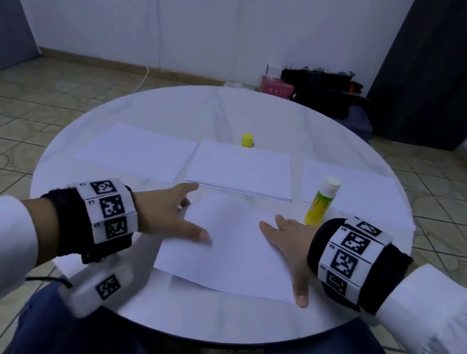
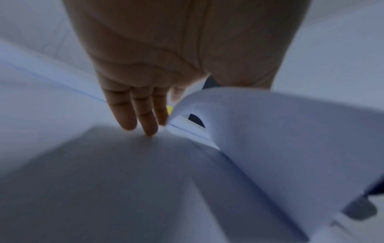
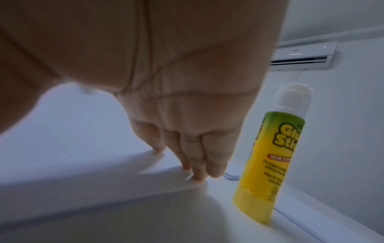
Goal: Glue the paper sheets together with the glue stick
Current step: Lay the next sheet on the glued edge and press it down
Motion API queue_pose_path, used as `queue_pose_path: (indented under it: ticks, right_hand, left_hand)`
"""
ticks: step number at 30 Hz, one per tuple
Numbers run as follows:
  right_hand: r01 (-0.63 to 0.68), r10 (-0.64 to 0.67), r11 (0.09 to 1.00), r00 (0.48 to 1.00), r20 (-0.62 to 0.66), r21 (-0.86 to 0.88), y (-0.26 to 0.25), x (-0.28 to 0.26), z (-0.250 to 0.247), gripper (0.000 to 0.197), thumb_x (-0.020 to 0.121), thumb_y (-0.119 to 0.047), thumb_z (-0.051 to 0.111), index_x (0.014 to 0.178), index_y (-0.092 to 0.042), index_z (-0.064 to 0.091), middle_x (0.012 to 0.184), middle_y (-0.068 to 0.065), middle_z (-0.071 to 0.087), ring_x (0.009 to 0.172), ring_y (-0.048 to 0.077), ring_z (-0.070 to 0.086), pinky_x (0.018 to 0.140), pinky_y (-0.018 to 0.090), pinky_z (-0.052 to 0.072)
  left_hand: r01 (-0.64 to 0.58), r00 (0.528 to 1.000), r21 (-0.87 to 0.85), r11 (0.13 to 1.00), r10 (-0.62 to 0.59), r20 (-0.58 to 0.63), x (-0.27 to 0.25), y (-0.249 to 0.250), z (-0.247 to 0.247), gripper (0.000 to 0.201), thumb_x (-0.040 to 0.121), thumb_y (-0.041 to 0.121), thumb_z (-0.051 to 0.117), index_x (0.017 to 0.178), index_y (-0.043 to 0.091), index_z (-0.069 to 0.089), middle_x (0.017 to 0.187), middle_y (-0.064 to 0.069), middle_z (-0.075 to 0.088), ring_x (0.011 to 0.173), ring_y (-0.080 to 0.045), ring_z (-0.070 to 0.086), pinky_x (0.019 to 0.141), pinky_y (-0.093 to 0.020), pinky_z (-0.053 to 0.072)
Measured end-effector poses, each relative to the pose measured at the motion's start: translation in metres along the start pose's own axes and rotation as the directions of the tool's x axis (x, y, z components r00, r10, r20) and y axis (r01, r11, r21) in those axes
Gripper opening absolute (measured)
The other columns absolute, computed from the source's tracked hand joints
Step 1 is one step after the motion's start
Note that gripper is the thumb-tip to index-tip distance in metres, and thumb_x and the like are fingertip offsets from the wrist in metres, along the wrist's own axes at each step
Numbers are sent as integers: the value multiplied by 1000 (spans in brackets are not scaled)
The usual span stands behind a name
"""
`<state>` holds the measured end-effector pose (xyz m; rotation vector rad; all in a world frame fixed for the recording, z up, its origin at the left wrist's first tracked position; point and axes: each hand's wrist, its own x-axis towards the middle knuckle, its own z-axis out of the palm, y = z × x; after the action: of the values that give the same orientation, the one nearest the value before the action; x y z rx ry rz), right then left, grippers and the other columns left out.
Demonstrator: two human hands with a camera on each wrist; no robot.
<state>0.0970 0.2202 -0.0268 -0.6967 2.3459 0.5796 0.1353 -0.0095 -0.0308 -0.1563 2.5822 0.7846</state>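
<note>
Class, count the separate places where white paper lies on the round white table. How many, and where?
4: left sheet, middle stack, right sheet beside the yellow glue stick, and near sheets under both hands. More sheets may be hidden in the piles.

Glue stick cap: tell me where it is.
In the head view, the yellow cap stands on the round table, just beyond the far edge of the middle paper stack.
</note>
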Motion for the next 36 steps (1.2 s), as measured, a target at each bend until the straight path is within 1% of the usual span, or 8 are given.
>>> queue_pose_path:
  ticks: [5, 9, 13, 17, 22, 25, 30, 36]
  right_hand:
    - [12, -7, 997, 998, -54, 77, -5, -11, 12, 129, 65, -16, 84, 150, -20, -13, 157, 12, 0, 143, 29, 17, 108, 45, 33]
    - [22, -3, 993, 987, -160, 116, -12, -17, 25, 100, 68, -11, 81, 145, -16, 18, 150, 10, 19, 136, 27, 31, 103, 43, 41]
    - [36, 36, 954, 971, -236, 297, -11, -26, 29, 75, 74, -27, 76, 136, -19, 33, 155, 6, 6, 135, 22, 32, 102, 36, 40]
    - [62, 194, 711, 940, -281, 701, -8, -22, 14, 43, 76, -40, 71, 111, -31, 47, 157, 6, -1, 138, 20, 30, 99, 29, 36]
    - [151, 377, 300, 888, -262, 942, -8, 4, -6, 33, 84, -27, 68, 113, -16, 58, 124, 4, 54, 96, 12, 51, 63, 17, 39]
    - [165, 435, 214, 866, -245, 963, -8, 16, -19, 37, 90, -13, 59, 124, -1, 57, 119, 11, 61, 91, 12, 52, 60, 18, 38]
    - [94, 550, 356, 783, -290, 930, -5, 34, -51, 45, 91, -13, 49, 132, 5, 45, 144, 12, 37, 125, 32, 47, 104, 34, 38]
    - [-125, 505, 564, 834, -221, 816, 4, 55, -76, 20, 88, -17, 48, 106, -9, 51, 135, 11, 37, 100, 26, 49, 85, 27, 40]
  left_hand:
    - [43, 993, -491, 870, -91, -74, -19, -9, 6, 66, 78, -3, 73, 130, 28, 45, 139, -15, 36, 113, -28, 53, 58, -26, 56]
    - [25, 1000, -463, 886, -18, 19, -29, -19, 13, 29, 81, -14, 64, 95, 11, 68, 102, -17, 62, 75, -24, 65, 61, -25, 58]
    - [-68, 991, -353, 933, 21, -134, -30, -25, 4, 35, 82, -11, 62, 89, 22, 71, 85, 1, 71, 62, -13, 66, 57, -21, 55]
    - [-149, 967, -399, 905, 48, -252, -30, -32, -14, 35, 83, -8, 64, 90, 26, 73, 72, -2, 74, 59, -14, 66, 64, -18, 55]
    - [-220, 941, -472, 854, 58, -333, -13, -30, -37, 33, 81, -10, 64, 93, 19, 74, 82, -5, 75, 59, -13, 67, 62, -16, 54]
    - [-218, 935, -484, 848, 39, -354, 10, -26, -49, 31, 81, -9, 64, 101, 13, 74, 90, 0, 74, 62, -16, 69, 67, -22, 57]
    - [-152, 932, -232, 961, 61, -357, 57, -11, -59, 34, 84, 2, 63, 112, 21, 68, 96, 0, 71, 73, -18, 69, 69, -21, 52]
    - [-7, 977, 178, 984, 44, -208, 102, 9, -57, 60, 83, 21, 72, 138, 18, 49, 138, -3, 49, 121, -19, 53, 94, -24, 42]
